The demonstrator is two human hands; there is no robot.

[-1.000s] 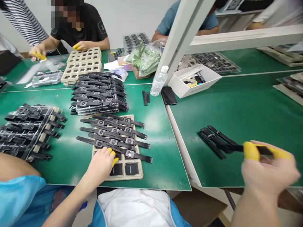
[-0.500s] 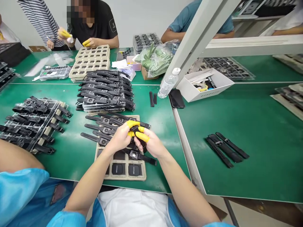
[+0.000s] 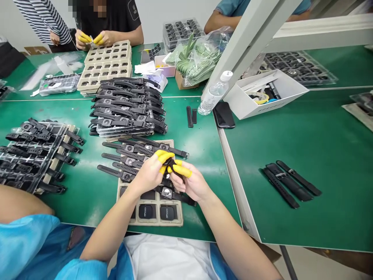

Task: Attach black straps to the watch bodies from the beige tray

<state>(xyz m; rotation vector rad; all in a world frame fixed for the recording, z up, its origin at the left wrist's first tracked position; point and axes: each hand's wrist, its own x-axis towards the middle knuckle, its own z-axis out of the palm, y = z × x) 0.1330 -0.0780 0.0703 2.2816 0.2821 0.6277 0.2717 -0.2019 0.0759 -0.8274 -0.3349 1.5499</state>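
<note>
My left hand (image 3: 151, 171) and my right hand (image 3: 190, 181), both with yellow finger cots, are closed together on a small black smartwatch (image 3: 171, 163). Fingers cover most of it, so its strap is only partly seen. Beneath my hands lies a beige moulded tray (image 3: 180, 217). Several smartwatches rest across its far part with straps spread out, sensor backs facing up. One more smartwatch (image 3: 167, 193) lies just below my fingers. Square black pieces (image 3: 145, 211) with pale print sit in the near compartments.
A tall stack of strapped watches (image 3: 128, 105) stands behind the tray, another stack (image 3: 37, 151) at left. Loose straps (image 3: 282, 182) lie at right. A water bottle (image 3: 215, 93), phone (image 3: 223, 115) and white box (image 3: 271, 105) are near the post. Co-workers sit opposite.
The view has shifted slightly. My hands still grip the smartwatch, turned a little. Across the table, a co-worker's yellow-tipped hands have come together above the beige trays.
</note>
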